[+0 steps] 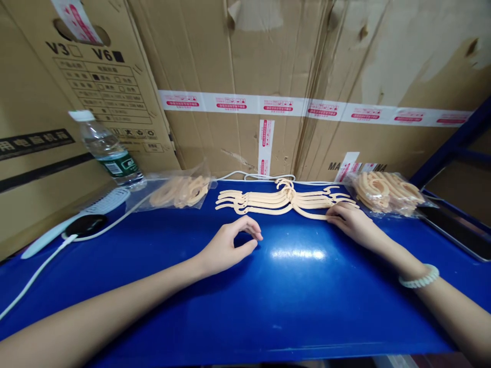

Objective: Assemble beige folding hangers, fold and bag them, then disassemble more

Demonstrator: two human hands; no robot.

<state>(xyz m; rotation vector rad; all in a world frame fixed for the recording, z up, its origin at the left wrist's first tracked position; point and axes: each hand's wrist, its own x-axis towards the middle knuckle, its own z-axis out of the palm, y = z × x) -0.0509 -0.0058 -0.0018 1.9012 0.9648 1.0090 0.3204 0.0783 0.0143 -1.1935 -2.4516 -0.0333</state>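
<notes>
Several beige folding clothes hangers [268, 208] lie spread out in an overlapping row at the back of the blue table, their hooks bunched at the middle. My right hand [353, 225] is closed on the right arm end of the nearest hanger, with its fingertips pinching it. In front of the row's left half, my left hand [230, 245] hovers with curved fingers and the thumb apart, holding nothing. A pale beaded bracelet [420, 276] circles my right wrist.
Clear bags of folded beige hangers lie left [180, 191] and right [387, 191] of the row. A water bottle [111, 153], pale blue hairbrush [82, 220] and black corded device [86, 225] are at left. A phone [456, 230] lies right. Cardboard [238, 61] stands behind.
</notes>
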